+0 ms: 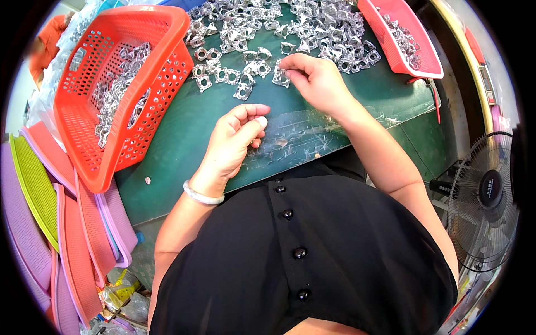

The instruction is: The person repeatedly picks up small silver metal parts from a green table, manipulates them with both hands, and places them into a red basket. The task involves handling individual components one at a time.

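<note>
My right hand (318, 81) reaches over the green table, its thumb and forefinger pinched on a small silvery metal part (280, 78) at the near edge of a pile. Closer to me, my left hand (233, 137) is raised above the tabletop with its fingers curled and the thumb pressed against them. Whatever it may hold is hidden. Several like parts with round holes lie loose between the hands and the pile, among them one metal bracket (243, 91) ahead of my left hand. The larger pile of metal parts (326, 28) spreads across the far side.
A red perforated basket (181, 61) with metal parts stands tilted at the left. At the far right is a pink basket (427, 70) holding more. Stacked coloured baskets (33, 184) fill the lower left. A black fan (483, 192) stands right of the green table (184, 139).
</note>
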### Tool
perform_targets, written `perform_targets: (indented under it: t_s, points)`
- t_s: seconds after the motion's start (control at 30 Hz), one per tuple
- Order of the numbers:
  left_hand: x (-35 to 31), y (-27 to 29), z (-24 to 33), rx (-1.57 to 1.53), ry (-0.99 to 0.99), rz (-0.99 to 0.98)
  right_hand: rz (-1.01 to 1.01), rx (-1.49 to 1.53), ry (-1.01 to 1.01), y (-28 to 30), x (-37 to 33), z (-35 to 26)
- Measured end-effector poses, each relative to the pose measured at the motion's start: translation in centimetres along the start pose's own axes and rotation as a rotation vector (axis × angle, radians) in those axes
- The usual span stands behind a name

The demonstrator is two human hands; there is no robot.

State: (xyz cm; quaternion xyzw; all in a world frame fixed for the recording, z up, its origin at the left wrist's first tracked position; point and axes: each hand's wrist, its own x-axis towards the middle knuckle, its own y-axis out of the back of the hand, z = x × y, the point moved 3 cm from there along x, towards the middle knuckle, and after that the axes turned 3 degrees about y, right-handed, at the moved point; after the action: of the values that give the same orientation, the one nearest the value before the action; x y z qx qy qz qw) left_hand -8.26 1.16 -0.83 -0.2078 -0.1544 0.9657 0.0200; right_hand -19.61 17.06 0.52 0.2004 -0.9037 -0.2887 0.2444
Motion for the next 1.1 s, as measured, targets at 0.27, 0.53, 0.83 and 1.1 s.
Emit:
perform_targets:
  t_s: [0.27, 0.53, 0.83, 1.1]
  points:
    - [0.2, -0.4, 0.4, -0.044, -0.032, 0.024, -0.022, 0.842, -0.104, -0.2, -1.3, -0.1]
    - [0.5, -0.8, 0.2, 0.075, -0.062, 0.035, -0.093, 1.047, -0.174, -1.6, -3.2, -1.1]
    - [0.7, -0.4, -0.1, 0.290, -0.122, 0.108, -0.002, 1.181, -0.374, -2.7, -4.3, -0.7]
    - [0.7, 0.0, 0.2, 0.471, -0.226, 0.156, 0.019, 1.275, -0.457, -2.8, -4.8, -0.9]
